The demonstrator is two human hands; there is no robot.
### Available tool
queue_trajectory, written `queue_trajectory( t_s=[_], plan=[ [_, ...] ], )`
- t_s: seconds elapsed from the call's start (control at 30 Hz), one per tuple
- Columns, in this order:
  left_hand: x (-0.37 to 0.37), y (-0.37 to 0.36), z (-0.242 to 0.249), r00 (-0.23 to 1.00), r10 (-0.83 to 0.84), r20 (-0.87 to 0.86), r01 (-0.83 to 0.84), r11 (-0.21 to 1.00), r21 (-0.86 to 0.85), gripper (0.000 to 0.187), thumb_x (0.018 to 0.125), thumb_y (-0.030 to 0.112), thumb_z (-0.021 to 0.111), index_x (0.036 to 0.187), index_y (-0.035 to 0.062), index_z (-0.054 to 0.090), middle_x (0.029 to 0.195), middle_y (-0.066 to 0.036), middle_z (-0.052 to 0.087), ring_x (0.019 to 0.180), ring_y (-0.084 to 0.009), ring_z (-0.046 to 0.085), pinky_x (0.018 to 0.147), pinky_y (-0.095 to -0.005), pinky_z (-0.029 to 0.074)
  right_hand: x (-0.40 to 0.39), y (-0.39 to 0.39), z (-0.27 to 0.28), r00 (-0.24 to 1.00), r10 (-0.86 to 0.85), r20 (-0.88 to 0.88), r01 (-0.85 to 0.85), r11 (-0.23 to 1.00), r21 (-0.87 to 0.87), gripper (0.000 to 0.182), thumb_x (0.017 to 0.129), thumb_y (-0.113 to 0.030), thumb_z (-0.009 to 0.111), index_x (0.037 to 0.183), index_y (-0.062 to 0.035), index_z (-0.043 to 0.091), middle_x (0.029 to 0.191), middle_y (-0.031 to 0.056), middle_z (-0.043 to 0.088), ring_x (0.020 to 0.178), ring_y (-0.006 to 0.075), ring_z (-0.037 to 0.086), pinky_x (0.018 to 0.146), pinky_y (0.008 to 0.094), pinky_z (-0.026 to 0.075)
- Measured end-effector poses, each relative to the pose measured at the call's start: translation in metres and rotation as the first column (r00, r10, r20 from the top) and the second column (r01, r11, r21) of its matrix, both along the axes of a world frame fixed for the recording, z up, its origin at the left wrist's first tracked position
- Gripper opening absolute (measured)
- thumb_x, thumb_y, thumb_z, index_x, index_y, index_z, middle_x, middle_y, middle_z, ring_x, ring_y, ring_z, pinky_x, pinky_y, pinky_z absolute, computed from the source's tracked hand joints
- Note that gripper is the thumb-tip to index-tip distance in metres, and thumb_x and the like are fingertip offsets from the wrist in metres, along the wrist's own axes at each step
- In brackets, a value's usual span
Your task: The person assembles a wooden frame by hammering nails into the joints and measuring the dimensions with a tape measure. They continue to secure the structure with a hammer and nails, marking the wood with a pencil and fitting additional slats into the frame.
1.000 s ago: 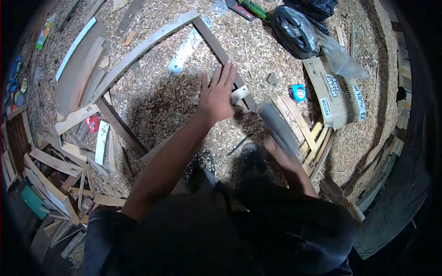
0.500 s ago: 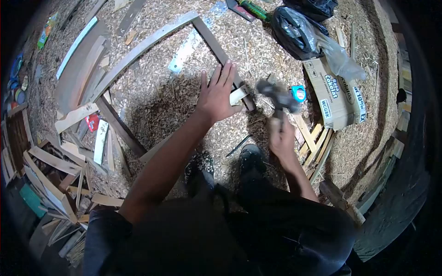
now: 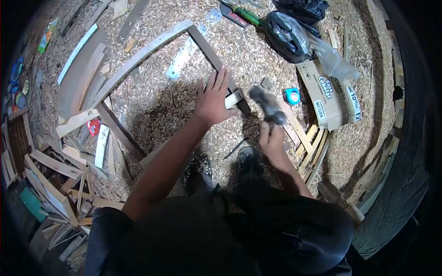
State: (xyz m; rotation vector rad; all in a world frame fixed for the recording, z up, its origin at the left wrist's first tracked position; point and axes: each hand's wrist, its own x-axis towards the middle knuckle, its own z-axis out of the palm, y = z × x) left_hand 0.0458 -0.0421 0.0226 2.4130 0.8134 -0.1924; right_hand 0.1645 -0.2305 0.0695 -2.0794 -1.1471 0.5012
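My left hand [image 3: 213, 102] lies on the wooden frame with fingers stretched out, pressing its dark side bar [image 3: 206, 46]. A pale cross slat [image 3: 234, 99] meets that bar just right of my thumb. My right hand [image 3: 273, 141] is closed round the handle of a hammer [image 3: 267, 105], whose head is smeared by motion. The hammer is in the air, to the right of the joint and apart from it. The frame's long pale bar [image 3: 147, 44] runs away to the left, and another dark bar [image 3: 120, 131] forms the near left side.
Wood shavings cover the ground. At right are a tape measure [image 3: 292, 96], a cardboard box [image 3: 329, 94], a black plastic bag [image 3: 287, 36] and wood strips [image 3: 309, 138]. A saw with a green handle [image 3: 247, 15] lies at the top. Scrap wood [image 3: 55, 165] is heaped at left.
The hammer has tilted and shifted slightly left in my right hand. My left hand keeps its place on the frame. The whole view has shifted a little.
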Motion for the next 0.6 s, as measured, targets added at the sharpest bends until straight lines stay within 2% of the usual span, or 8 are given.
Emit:
queue_trajectory(
  t_s=[0.2, 0.27, 0.33, 0.4, 0.47, 0.5, 0.53, 0.6],
  plan=[
    [-0.004, -0.008, -0.008, 0.999, 0.024, 0.023, -0.024, 1.0, -0.016, 0.122, 0.07, 0.06, 0.075, 0.157, 0.0072, 0.008, 0.164, -0.016, 0.009, 0.151, -0.0333, 0.012, 0.119, -0.0611, 0.007, -0.001, 0.003, 0.033, 0.96, -0.08, -0.269, 0.112, 0.988, 0.106, 0.022, 0.1, -0.016, 0.052, 0.112, 0.0011, 0.058, 0.068, 0.0134, 0.058, 0.058, 0.0193, 0.055, 0.051, 0.0339, 0.041],
    [-0.001, -0.003, -0.009, 0.999, 0.023, 0.035, -0.024, 1.0, 0.005, 0.122, 0.071, 0.062, 0.074, 0.157, 0.0075, 0.008, 0.164, -0.016, 0.01, 0.151, -0.0342, 0.012, 0.118, -0.0621, 0.007, -0.009, -0.008, 0.038, 0.548, -0.308, -0.778, 0.418, 0.906, -0.064, 0.024, 0.1, -0.016, 0.051, 0.115, 0.0009, 0.058, 0.076, 0.0152, 0.06, 0.065, 0.0181, 0.058, 0.054, 0.0335, 0.042],
    [-0.002, -0.002, -0.009, 0.999, 0.019, 0.033, -0.02, 0.999, 0.047, 0.122, 0.07, 0.063, 0.074, 0.157, 0.008, 0.01, 0.164, -0.014, 0.011, 0.151, -0.0356, 0.011, 0.118, -0.0632, 0.007, -0.001, 0.012, 0.023, 0.929, -0.09, -0.358, 0.02, 0.981, -0.193, 0.028, 0.099, -0.017, 0.054, 0.117, 0.0033, 0.058, 0.074, 0.0184, 0.061, 0.064, 0.0231, 0.061, 0.057, 0.0372, 0.046],
    [0.0, -0.003, -0.007, 0.998, 0.032, 0.049, -0.036, 0.996, 0.08, 0.119, 0.07, 0.062, 0.074, 0.157, 0.0084, 0.013, 0.164, -0.011, 0.013, 0.151, -0.0346, 0.013, 0.117, -0.0632, 0.007, 0.003, 0.024, 0.015, 0.988, 0.009, -0.152, -0.081, 0.874, -0.479, 0.031, 0.098, -0.019, 0.057, 0.118, 0.0057, 0.058, 0.069, 0.0193, 0.06, 0.06, 0.0268, 0.061, 0.059, 0.0397, 0.048],
    [0.003, 0.003, -0.008, 1.0, 0.007, -0.018, -0.006, 0.999, 0.048, 0.129, 0.065, 0.065, 0.076, 0.158, 0.0083, 0.007, 0.165, -0.014, 0.009, 0.151, -0.0376, 0.008, 0.118, -0.0622, 0.003, -0.005, 0.018, 0.022, 0.986, 0.007, -0.165, -0.025, 0.994, -0.109, 0.027, 0.098, -0.018, 0.057, 0.109, 0.0066, 0.059, 0.062, 0.0165, 0.057, 0.053, 0.0257, 0.058, 0.055, 0.0382, 0.046],
    [0.001, -0.001, -0.007, 1.0, 0.007, -0.013, -0.006, 0.999, 0.039, 0.129, 0.065, 0.065, 0.077, 0.158, 0.0082, 0.008, 0.165, -0.015, 0.009, 0.151, -0.0378, 0.008, 0.118, -0.0618, 0.003, -0.01, 0.016, 0.03, 0.987, -0.002, -0.162, -0.005, 0.999, -0.037, 0.023, 0.096, -0.015, 0.06, 0.108, 0.0041, 0.057, 0.067, 0.0228, 0.063, 0.061, 0.0411, 0.067, 0.054, 0.0419, 0.048],
    [-0.001, -0.002, -0.006, 1.0, 0.015, -0.001, -0.015, 0.999, 0.042, 0.129, 0.065, 0.064, 0.078, 0.158, 0.0081, 0.008, 0.165, -0.015, 0.009, 0.151, -0.0379, 0.007, 0.119, -0.0614, 0.004, -0.015, 0.003, 0.024, 0.979, 0.005, -0.204, 0.002, 0.999, 0.033, 0.021, 0.099, -0.016, 0.055, 0.099, 0.0042, 0.058, 0.06, 0.0126, 0.054, 0.05, 0.0194, 0.051, 0.05, 0.0342, 0.041],
    [0.001, 0.0, -0.002, 1.0, 0.016, 0.015, -0.016, 1.0, 0.027, 0.128, 0.066, 0.062, 0.078, 0.158, 0.0075, 0.007, 0.165, -0.015, 0.008, 0.151, -0.0376, 0.008, 0.119, -0.0602, 0.006, -0.015, 0.001, 0.007, 0.993, 0.025, -0.115, -0.009, 0.99, 0.142, 0.02, 0.099, -0.017, 0.055, 0.1, 0.0029, 0.058, 0.059, 0.0107, 0.054, 0.049, 0.0183, 0.051, 0.049, 0.0328, 0.041]
  ],
)
